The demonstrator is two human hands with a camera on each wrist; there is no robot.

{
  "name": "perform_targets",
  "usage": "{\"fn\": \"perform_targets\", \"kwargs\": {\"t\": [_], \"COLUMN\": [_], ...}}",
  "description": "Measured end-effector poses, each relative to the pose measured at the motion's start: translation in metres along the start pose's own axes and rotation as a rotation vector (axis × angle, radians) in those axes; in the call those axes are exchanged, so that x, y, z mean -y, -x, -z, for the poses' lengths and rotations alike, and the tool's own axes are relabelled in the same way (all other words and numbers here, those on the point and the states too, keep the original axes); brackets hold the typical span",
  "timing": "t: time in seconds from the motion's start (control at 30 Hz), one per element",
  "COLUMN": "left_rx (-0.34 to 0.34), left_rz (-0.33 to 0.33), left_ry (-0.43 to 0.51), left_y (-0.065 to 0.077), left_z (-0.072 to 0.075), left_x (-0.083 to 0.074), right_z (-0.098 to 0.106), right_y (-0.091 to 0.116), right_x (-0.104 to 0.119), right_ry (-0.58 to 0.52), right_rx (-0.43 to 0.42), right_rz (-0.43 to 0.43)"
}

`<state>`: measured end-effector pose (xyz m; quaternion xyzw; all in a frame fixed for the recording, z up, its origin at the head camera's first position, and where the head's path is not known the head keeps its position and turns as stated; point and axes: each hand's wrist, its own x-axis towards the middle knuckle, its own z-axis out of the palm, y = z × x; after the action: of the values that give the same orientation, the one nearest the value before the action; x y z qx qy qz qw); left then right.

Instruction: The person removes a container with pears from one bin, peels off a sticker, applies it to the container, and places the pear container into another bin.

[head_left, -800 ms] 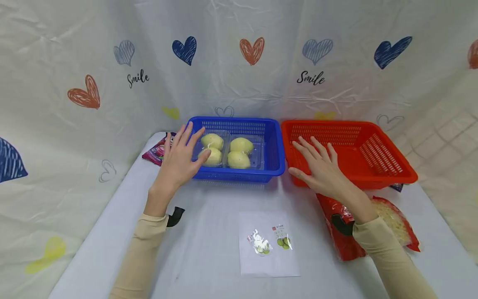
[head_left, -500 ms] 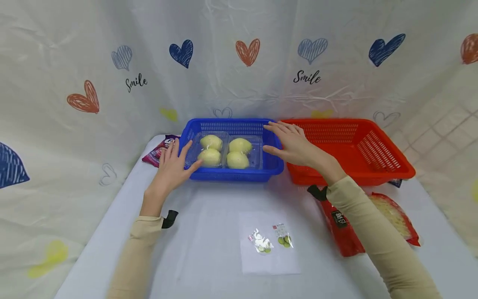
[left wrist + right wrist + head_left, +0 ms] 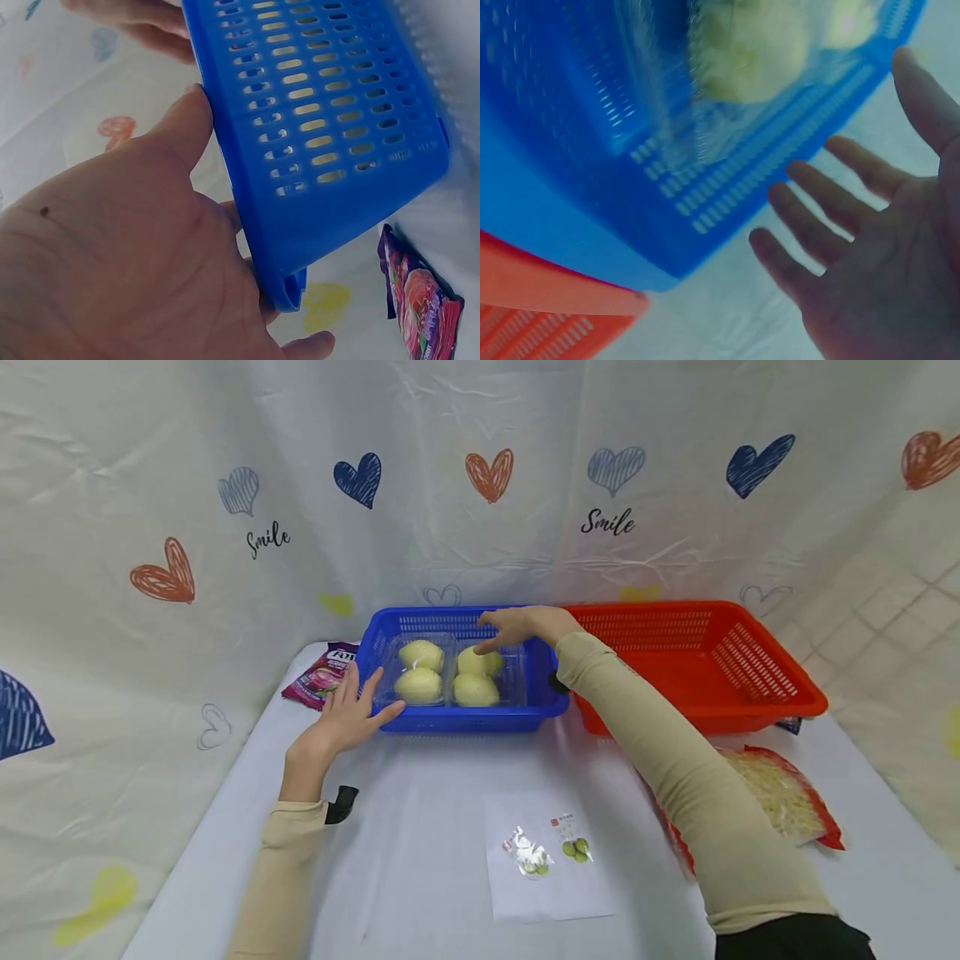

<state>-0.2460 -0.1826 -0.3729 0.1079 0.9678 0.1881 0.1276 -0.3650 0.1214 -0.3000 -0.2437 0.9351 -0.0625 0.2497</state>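
In the head view a blue basket (image 3: 468, 720) stands at the back of the table. Inside it are clear plastic boxes (image 3: 512, 681) with several round, pale yellow-green fruits (image 3: 418, 686). My left hand (image 3: 339, 722) is at the basket's front left corner, fingers extended along the side. In the left wrist view its thumb (image 3: 187, 124) touches the rim. My right hand (image 3: 525, 625) reaches over the basket's right part, above the fruit. Its fingers (image 3: 810, 247) are spread and hold nothing in the right wrist view.
A red basket (image 3: 690, 664) stands directly right of the blue one. A purple packet (image 3: 321, 681) lies at the left. A bag with pale contents (image 3: 780, 785) and a red packet (image 3: 678, 847) lie near the right sleeve. A sheet with fruit stickers (image 3: 551, 893) lies in front.
My right hand has moved left from the red basket to over the blue basket's contents. My left hand has drawn slightly lower, to the blue basket's front left corner.
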Motion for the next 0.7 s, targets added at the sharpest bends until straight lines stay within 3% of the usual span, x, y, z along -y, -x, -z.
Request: {"fn": "perform_targets", "kwargs": {"t": [0.17,0.37,0.53,0.7], "left_rx": [0.001,-0.006,-0.014,-0.019], "left_rz": [-0.012,-0.008,-0.004,-0.010], "left_ry": [-0.013,-0.021,-0.021,-0.023], "left_y": [0.000,-0.001,-0.001,-0.008], "left_z": [-0.003,-0.005,-0.005,-0.007], "left_x": [-0.001,0.000,0.006,0.013], "right_z": [0.000,-0.006,-0.011,-0.006], "right_y": [-0.021,-0.035,-0.038,-0.028], "right_x": [-0.008,-0.018,-0.016,-0.020], "right_ry": [-0.013,-0.015,0.032,0.083], "right_rx": [0.102,0.136,0.121,0.079], "right_rz": [-0.099,-0.189,-0.184,-0.141]}}
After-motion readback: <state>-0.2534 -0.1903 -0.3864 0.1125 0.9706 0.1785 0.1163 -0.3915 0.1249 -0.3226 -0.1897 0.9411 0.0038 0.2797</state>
